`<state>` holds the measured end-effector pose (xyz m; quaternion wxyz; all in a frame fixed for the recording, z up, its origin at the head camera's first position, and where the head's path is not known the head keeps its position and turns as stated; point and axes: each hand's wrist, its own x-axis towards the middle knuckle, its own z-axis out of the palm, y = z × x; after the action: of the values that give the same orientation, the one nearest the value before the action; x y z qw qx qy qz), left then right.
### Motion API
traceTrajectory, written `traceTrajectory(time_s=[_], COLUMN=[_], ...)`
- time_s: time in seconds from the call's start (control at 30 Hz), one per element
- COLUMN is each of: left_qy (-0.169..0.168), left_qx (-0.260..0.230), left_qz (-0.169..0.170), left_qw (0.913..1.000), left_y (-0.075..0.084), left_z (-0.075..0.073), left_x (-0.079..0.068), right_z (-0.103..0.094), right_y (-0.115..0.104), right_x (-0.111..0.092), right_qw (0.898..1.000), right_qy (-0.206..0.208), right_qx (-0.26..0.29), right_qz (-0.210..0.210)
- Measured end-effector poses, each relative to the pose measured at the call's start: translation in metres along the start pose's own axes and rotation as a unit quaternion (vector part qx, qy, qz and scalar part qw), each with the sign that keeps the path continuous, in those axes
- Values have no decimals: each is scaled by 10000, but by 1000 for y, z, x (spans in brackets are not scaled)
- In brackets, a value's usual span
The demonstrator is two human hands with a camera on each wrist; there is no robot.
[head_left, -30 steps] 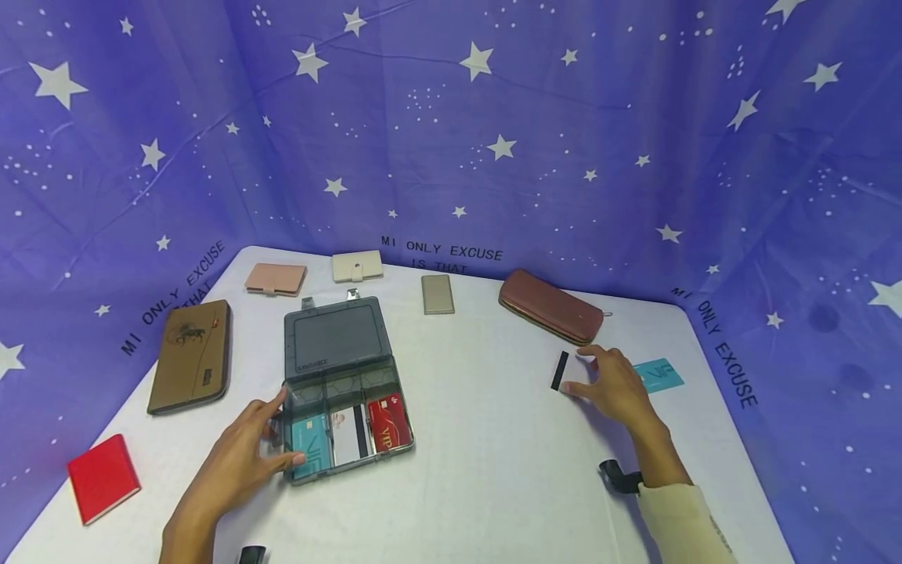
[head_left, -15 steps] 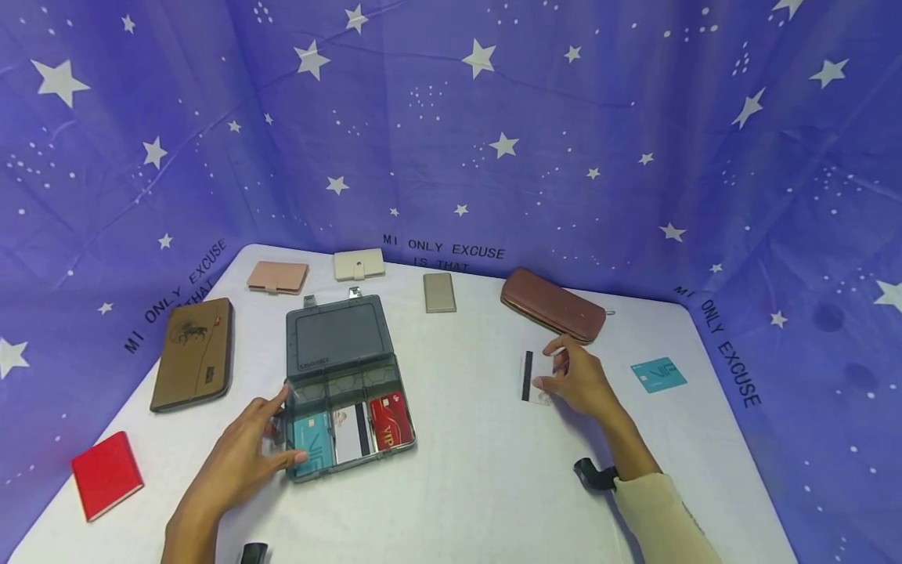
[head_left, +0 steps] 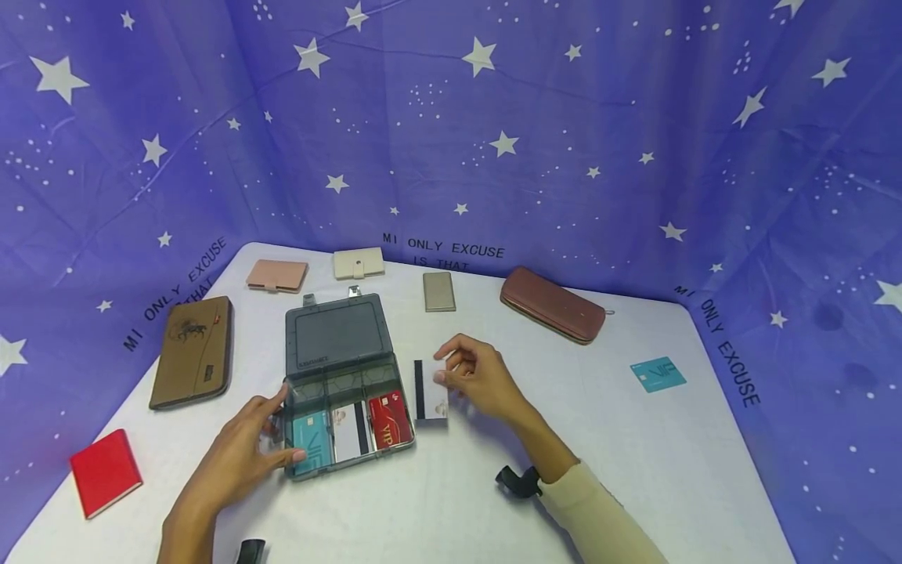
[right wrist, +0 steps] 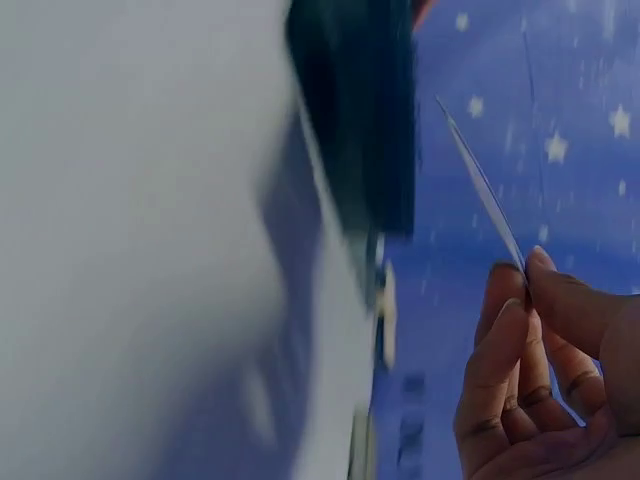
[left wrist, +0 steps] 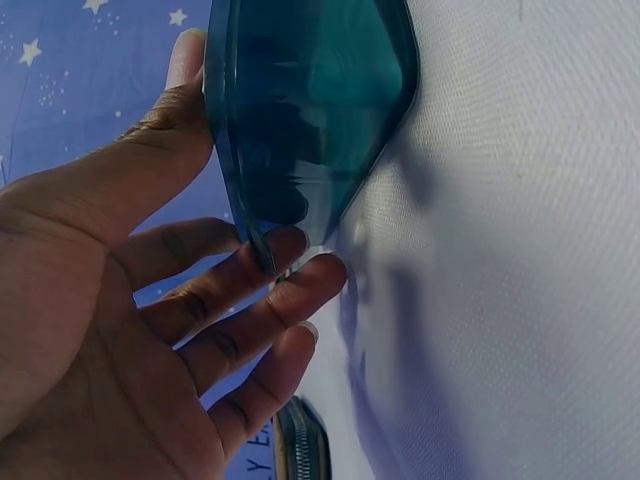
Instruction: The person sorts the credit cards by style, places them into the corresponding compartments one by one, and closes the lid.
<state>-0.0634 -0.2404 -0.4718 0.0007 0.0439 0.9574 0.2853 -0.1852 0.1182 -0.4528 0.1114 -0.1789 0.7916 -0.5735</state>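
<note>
A smoky see-through plastic box [head_left: 352, 464] stands with its lid folded back on the table. In its compartments lie a teal card [head_left: 312, 440], a white card with a dark stripe [head_left: 347, 431] and a red VIP card [head_left: 390, 421]. My left hand [head_left: 243, 450] holds the box's left side, thumb over the rim; the left wrist view shows its fingers at the box's corner. Between thumb and fingers, my right hand [head_left: 482, 380] pinches another white striped card [head_left: 432, 392], just right of the box. The right wrist view shows this card [right wrist: 485, 195] edge-on, raised off the table.
A second teal card [head_left: 658, 374] lies at the right. Along the back are a maroon zip wallet [head_left: 553, 304], a beige card case [head_left: 439, 292], a cream wallet [head_left: 358, 264] and a pink one [head_left: 277, 276]. A brown wallet [head_left: 192, 352] and red notebook [head_left: 106, 474] sit left.
My right hand has picked up the white striped card near the maroon wallet and carried it left to beside the box. The left hand has stayed on the box.
</note>
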Motion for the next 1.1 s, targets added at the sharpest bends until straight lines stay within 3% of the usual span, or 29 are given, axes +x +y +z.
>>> traceTrajectory(time_s=[0.13,0.2,0.33,0.47,0.57,0.77,0.83,0.87,0.93,1.0,1.1], left_qy=[-6,2,32,52,56,81,80,85,77,80,92], left_qx=[-18,-18,-15,-22,-8,69,50,39,6,-12,-28], left_qz=[-4,2,-1,10,39,11,0,6,18,35,61], left_qw=[10000,10000,10000,10000,10000,9999,10000,10000,10000,10000,9999], left_y=[-1,-1,-1,0,-1,-1,-2,-2,-2,-1,-1], left_z=[-1,-1,-1,0,0,-2,-2,-1,-1,0,0], left_x=[0,1,1,1,1,0,0,0,0,0,0], right_z=[33,50,83,106,115,118,116,115,112,107,90], right_y=[-32,-33,-24,-21,-21,-19,-19,-18,-17,-16,-10], right_x=[2,5,13,14,13,11,10,10,10,10,11], right_qw=[9992,9986,9940,9782,9538,8852,8739,8721,8790,8975,9345], right_qy=[-312,-390,-452,-509,-449,-310,-450,-530,-657,-701,-524], right_qx=[207,115,-633,-1632,-2570,-4318,-4528,-4553,-4409,-4008,-3068], right_qz=[-150,-338,-763,-1176,-1489,-1703,-1711,-1711,-1690,-1702,-1728])
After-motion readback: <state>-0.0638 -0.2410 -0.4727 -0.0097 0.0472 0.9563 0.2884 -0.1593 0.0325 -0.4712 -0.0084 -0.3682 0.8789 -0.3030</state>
